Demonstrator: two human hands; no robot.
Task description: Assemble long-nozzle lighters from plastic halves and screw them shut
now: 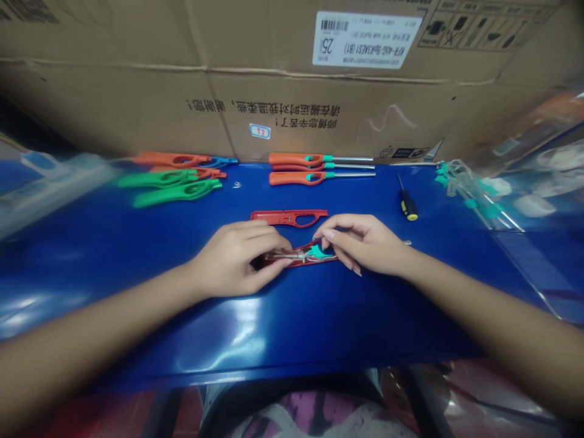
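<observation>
In front of me, one half of a red gas lighter's casing [298,264] lies open side up on the blue table. Inside it are a green trigger [320,251], thin wires and a narrow metallic part. My left hand [237,258] is closed around the casing's left end, thumb on the near side and fingers on the far side. At the right end, my right hand [371,246] has thumb and forefinger pinched together close to the trigger; what they hold, if anything, is hidden. Just beyond lies the matching red casing half [276,217].
Three orange lighters [296,178] with metal tubes lie farther back. Green casings [177,192] and orange casings [166,159] are piled left. A black-and-yellow screwdriver [407,205] lies right, before tubes with green parts [490,208]. A cardboard box [137,109] walls the back.
</observation>
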